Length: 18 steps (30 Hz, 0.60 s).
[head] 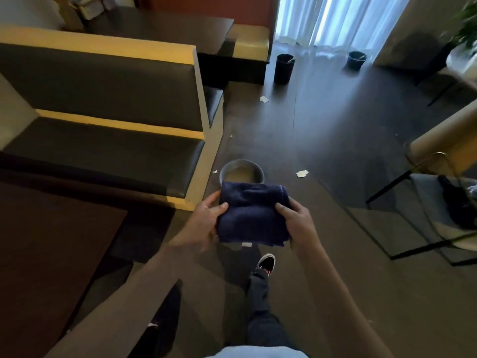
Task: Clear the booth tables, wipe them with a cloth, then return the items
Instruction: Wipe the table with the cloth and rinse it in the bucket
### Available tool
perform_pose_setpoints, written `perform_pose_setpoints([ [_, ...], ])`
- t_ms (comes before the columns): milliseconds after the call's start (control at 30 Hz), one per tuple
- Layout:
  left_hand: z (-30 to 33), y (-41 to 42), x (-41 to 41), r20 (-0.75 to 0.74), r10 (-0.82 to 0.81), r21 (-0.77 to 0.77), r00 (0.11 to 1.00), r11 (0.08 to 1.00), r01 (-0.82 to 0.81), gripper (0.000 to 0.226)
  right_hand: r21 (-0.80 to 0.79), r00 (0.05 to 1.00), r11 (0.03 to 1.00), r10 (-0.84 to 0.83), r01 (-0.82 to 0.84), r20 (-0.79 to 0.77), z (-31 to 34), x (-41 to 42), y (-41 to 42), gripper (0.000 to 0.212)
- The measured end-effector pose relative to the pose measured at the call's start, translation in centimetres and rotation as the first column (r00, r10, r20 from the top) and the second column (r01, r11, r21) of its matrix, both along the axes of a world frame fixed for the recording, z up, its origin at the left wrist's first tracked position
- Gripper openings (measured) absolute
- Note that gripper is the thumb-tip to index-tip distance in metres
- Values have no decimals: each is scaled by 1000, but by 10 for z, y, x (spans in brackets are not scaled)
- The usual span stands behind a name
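Observation:
A folded dark blue cloth (pixel 251 214) is held in front of me at waist height. My left hand (pixel 206 220) grips its left edge, thumb on top. My right hand (pixel 296 223) grips its right edge the same way. Just beyond the cloth a grey bucket (pixel 241 170) with cloudy water stands on the floor. A dark booth table (pixel 46 241) lies at my lower left, and a second booth table (pixel 160 27) is at the far back.
A dark booth bench (pixel 103 146) with a tan frame stands to the left. Two dark bins (pixel 284 68) (pixel 356 60) stand by the curtains. Paper scraps (pixel 302 173) lie on the dark floor. A metal-framed chair (pixel 438 202) is at the right.

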<state>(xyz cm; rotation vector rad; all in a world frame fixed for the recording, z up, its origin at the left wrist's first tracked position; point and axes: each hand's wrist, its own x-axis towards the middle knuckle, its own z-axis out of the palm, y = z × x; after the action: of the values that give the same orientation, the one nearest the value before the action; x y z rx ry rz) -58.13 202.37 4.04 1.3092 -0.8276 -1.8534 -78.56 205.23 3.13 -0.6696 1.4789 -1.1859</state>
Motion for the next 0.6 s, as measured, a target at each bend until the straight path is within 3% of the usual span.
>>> perform_pose_setpoints([
  [100,-20,-66,-11,85,5,18,996,1000,-6,33,24,1000,1000,18,-18,15,-21,-10,-68,25],
  [367,-71,-253,-44,169,50,49,984,997,-59,46,77,995,993,94,-91,-42,-77,-44,-263,26],
  [600,-146,-349,-68,300,14,109,954,993,-48,44,252,988,960,142,-121,-66,-148,-61,-356,27],
])
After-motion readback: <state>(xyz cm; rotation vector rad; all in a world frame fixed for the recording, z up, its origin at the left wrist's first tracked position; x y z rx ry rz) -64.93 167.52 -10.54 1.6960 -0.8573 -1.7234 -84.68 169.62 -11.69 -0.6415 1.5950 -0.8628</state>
